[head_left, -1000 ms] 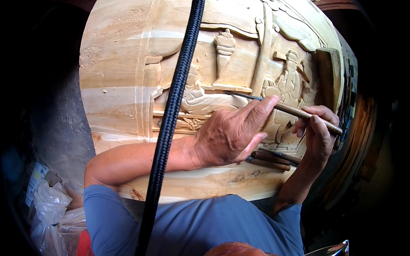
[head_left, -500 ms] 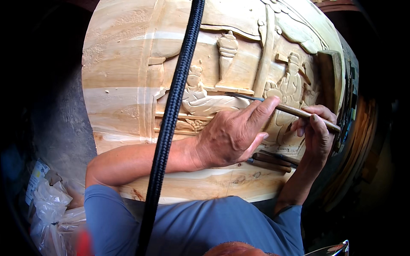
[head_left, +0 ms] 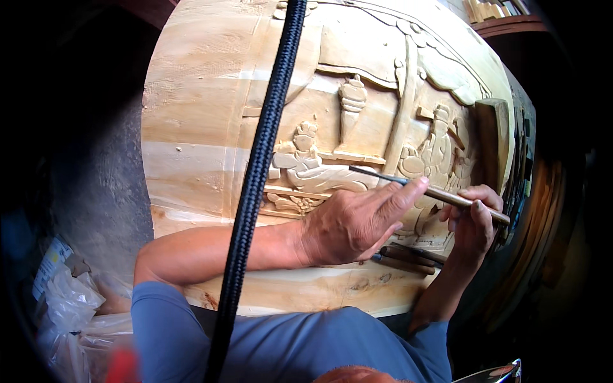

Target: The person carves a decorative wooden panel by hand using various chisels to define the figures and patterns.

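A wood-carving chisel [head_left: 450, 196] with a slim dark blade and a wooden handle lies slantwise across a pale carved wooden panel [head_left: 191, 121]. My left hand [head_left: 357, 223] closes on its front part, near where blade meets handle, and rests over the carving. My right hand [head_left: 476, 217] grips the rear of the handle with the fingertips. The blade tip is over or on the carved reclining figure [head_left: 319, 175], just below a carved ledge [head_left: 354, 157]; whether it touches the wood I cannot tell.
Several chisels [head_left: 405, 258] lie on the panel between my forearms. A wooden block [head_left: 493, 143] stands at its right, beside more tools [head_left: 527, 147]. A black braided cable [head_left: 255, 172] crosses the view. Plastic bags [head_left: 70, 306] sit at lower left.
The panel appears lower and further right in view. Relative to the carving, the chisel tip has shifted from the ledge's underside toward the reclining figure. Both hands keep their hold.
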Tool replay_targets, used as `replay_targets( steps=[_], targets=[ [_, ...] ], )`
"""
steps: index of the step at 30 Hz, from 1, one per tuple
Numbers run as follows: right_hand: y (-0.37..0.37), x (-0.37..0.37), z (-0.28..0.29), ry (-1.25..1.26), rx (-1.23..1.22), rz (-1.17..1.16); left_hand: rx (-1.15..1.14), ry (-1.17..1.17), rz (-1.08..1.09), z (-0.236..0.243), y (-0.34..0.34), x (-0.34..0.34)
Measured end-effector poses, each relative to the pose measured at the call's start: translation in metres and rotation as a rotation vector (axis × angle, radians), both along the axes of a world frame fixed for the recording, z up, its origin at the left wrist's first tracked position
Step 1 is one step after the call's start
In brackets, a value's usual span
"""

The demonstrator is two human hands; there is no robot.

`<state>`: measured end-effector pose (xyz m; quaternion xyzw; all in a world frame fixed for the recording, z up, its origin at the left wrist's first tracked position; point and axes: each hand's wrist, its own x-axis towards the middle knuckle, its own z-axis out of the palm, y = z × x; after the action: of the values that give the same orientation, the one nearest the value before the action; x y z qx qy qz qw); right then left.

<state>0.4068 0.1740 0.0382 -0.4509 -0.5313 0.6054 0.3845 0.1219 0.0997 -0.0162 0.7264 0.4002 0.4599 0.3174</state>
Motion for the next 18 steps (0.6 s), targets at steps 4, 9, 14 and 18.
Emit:
replay_targets(
  steps=[4, 9, 14, 18],
  targets=[
    [-0.024, -0.017, 0.010, -0.064, 0.321, -0.042, 0.110, 0.033, 0.027, -0.007, -0.001, 0.006],
    [-0.050, -0.016, 0.038, -0.244, 0.452, 0.027, 0.140, 0.072, -0.056, -0.005, -0.011, -0.004],
    [-0.056, -0.033, 0.057, -0.296, 0.885, -0.301, 0.149, -0.057, -0.118, 0.012, -0.023, 0.002],
    [-0.034, -0.050, 0.077, -0.326, 0.755, -0.266, -0.136, -0.123, -0.106, 0.026, -0.039, -0.034]
  ],
)
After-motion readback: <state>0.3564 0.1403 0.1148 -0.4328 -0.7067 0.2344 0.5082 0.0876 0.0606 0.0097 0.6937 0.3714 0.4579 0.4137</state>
